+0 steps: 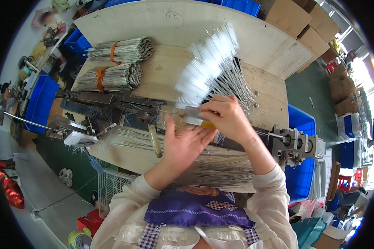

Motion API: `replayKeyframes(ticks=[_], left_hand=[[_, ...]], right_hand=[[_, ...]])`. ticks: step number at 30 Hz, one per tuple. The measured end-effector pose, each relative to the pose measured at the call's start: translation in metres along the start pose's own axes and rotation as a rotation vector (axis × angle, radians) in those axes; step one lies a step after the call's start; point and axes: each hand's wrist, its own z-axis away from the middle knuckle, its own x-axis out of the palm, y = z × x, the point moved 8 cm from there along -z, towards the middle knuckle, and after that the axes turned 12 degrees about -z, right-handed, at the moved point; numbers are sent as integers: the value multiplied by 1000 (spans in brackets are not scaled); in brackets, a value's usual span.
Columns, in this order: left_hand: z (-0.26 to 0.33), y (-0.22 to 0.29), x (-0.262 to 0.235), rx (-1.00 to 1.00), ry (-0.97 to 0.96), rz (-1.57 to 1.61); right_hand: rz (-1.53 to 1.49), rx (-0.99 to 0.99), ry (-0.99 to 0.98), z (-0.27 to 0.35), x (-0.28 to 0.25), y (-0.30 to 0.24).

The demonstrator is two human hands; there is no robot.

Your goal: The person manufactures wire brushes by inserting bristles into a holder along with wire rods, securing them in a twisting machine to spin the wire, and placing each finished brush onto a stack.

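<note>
My right hand (pixel 229 117) pinches a small flat tool with a grey metal part (pixel 193 115) and a yellow part (pixel 207 124); its exact kind I cannot make out. Palm up, my left hand (pixel 184 143) is open with the thumb raised, its fingertips just under or against that tool. Both hands are over a metal wire-twisting machine (pixel 131 108) running across the bench. Beyond my right hand lies a fanned pile of twisted-wire brushes (pixel 210 68) with white bristles and looped wire ends. A narrow yellowish strip (pixel 155 141) stands beside my left hand.
Two bundles of wires (pixel 131 50), tied with orange bands, lie at the far left of the wooden bench (pixel 164 58). Loose wires (pixel 214 170) cover the near edge. A clamp head (pixel 297 143) juts out at right, above a blue bin (pixel 301 120). A raised board (pixel 203 16) closes the back.
</note>
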Motion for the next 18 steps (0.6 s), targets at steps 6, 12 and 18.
replayKeyframes(ticks=[6, 12, 18], left_hand=[[11, 38, -13, 109, 95, -154], [15, 45, -11, 129, 146, -260], [13, 46, -16, 115, 164, -299]], right_hand=[[44, -153, -32, -23, 35, -19], [95, -150, -31, -27, 27, -15], [124, -209, -77, -22, 32, -22]])
